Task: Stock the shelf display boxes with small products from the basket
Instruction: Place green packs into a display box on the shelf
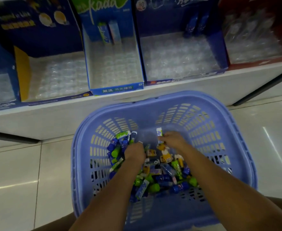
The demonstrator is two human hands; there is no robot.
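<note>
A blue plastic basket [220,147] sits on the floor below the shelf and holds a heap of small products [160,179] in blue, green and yellow. My right hand [172,140] is inside it, pinching a small white, green and blue pack [159,131] that stands above the fingers. My left hand [134,153] reaches into the pile with its fingers curled down among blue and green items; what it holds is hidden. Several display boxes stand on the shelf; the light blue box [116,88] holds two upright packs [109,33] at its back.
A dark blue box [53,99] with a yellow side stands left of the light blue one; another dark blue box [218,47] and a red box [260,61] stand to the right. All have clear plastic trays. The white shelf edge [170,90] runs just above the basket. Glossy floor tiles surround it.
</note>
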